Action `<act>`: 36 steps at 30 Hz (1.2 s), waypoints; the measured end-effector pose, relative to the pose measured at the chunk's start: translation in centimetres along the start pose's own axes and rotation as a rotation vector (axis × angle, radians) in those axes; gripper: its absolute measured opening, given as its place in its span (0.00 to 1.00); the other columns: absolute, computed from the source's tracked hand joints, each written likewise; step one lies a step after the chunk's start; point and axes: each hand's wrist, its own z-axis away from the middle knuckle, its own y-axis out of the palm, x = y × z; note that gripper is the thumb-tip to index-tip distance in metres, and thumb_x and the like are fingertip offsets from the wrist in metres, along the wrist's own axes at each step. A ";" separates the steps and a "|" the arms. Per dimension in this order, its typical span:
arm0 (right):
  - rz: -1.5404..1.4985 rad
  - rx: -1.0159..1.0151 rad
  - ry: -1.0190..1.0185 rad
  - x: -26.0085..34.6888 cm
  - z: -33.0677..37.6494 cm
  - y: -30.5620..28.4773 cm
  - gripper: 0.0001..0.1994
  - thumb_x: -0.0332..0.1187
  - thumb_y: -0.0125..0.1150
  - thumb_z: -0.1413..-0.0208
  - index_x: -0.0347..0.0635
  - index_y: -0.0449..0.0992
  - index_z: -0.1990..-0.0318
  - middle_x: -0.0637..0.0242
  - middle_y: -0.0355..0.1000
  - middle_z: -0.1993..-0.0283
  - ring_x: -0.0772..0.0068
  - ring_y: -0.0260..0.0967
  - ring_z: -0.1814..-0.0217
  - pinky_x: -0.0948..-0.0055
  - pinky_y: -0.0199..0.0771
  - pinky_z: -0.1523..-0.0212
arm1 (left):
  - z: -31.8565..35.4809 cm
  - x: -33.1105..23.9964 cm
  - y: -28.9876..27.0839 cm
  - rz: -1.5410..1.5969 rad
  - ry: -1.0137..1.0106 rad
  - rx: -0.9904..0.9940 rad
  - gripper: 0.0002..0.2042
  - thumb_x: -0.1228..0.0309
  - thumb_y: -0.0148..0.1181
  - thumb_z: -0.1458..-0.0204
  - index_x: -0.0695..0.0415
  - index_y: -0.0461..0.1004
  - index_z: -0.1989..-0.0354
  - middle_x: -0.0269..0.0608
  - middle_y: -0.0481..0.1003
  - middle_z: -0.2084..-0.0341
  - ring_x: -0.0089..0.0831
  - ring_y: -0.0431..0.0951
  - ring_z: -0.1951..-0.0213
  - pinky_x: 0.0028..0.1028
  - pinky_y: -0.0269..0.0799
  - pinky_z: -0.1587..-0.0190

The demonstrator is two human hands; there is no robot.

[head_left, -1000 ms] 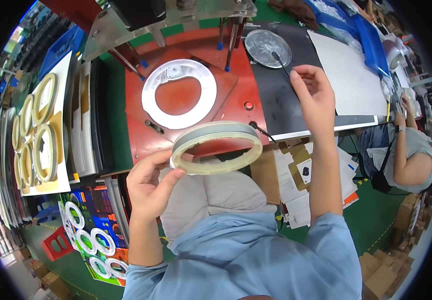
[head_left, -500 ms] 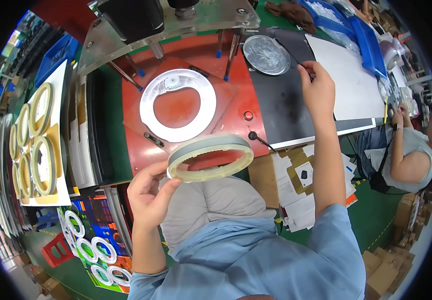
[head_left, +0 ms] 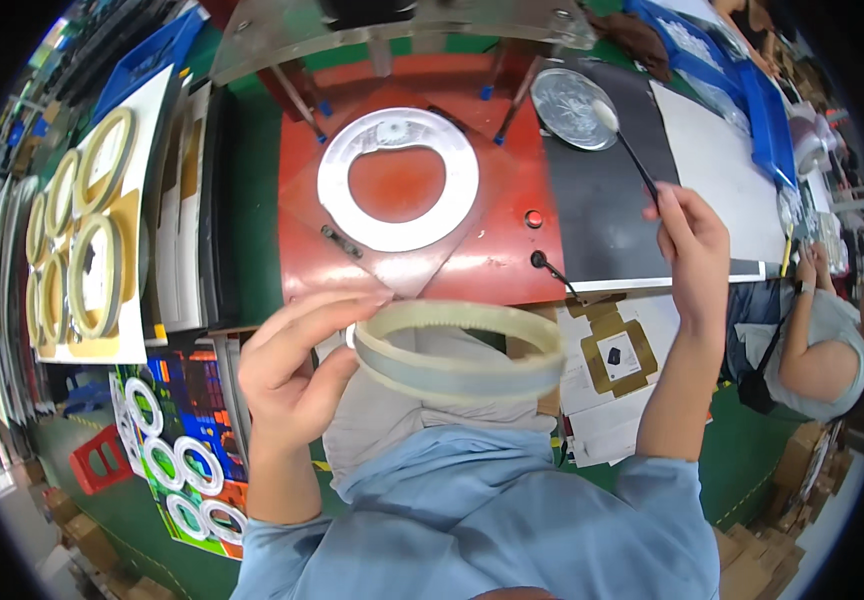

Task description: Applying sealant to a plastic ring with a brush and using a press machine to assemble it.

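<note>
My left hand point(head_left: 297, 365) pinches the left edge of a cream plastic ring point(head_left: 462, 380) with a grey outer band. Its toothed inner rim faces up, and the ring is held tilted above my lap. In my right hand point(head_left: 694, 235) is a slim black-handled brush point(head_left: 636, 160) with a pale tip. That tip lies over the right side of a round dish point(head_left: 567, 108) smeared with a whitish, translucent substance. Between my hands and the press, a flat white ring point(head_left: 399, 232) rests on the red plate point(head_left: 302, 270).
A clear press frame point(head_left: 402, 45) on metal posts rises behind the red plate. A red button point(head_left: 533, 219) and a black knob point(head_left: 540, 260) sit at right. Cream rings point(head_left: 97, 275) fill a board at left. Blue trays point(head_left: 767, 120) and a seated person point(head_left: 817, 345) are at right.
The ring in my left hand has tipped over, turning its toothed rim upward, and moved right. My right hand has drawn down and right, bringing the brush into clear view.
</note>
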 end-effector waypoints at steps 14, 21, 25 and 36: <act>0.127 0.445 -0.498 6.2 6.8 3.7 0.12 0.16 0.67 0.45 0.30 0.84 0.53 0.58 0.80 0.61 0.71 0.78 0.62 0.76 0.75 0.61 | -2.8 -3.0 -0.7 -0.260 0.398 -0.014 0.19 0.87 0.68 0.59 0.67 0.83 0.53 0.57 0.80 0.51 0.40 0.83 0.55 0.31 0.81 0.56; 0.213 0.504 -0.629 7.7 6.4 5.7 0.15 0.13 0.68 0.52 0.33 0.86 0.55 0.58 0.80 0.63 0.66 0.78 0.64 0.73 0.75 0.66 | -1.7 -2.7 -1.0 -0.213 0.387 -0.064 0.19 0.88 0.66 0.59 0.67 0.83 0.54 0.56 0.79 0.52 0.42 0.83 0.55 0.34 0.83 0.55; 0.318 0.483 -0.791 8.2 6.4 6.4 0.15 0.14 0.68 0.55 0.32 0.86 0.56 0.57 0.79 0.63 0.64 0.77 0.65 0.72 0.75 0.68 | -0.8 -2.4 -1.5 -0.230 0.395 -0.099 0.18 0.86 0.66 0.59 0.67 0.83 0.55 0.55 0.81 0.54 0.45 0.84 0.54 0.37 0.82 0.53; 0.802 0.506 -0.990 14.0 8.3 6.1 0.19 0.21 0.67 0.62 0.28 0.83 0.57 0.56 0.74 0.68 0.61 0.73 0.72 0.69 0.71 0.75 | -0.7 -3.7 -1.5 -0.335 0.384 -0.002 0.20 0.82 0.70 0.59 0.67 0.82 0.53 0.56 0.83 0.54 0.49 0.85 0.52 0.38 0.82 0.52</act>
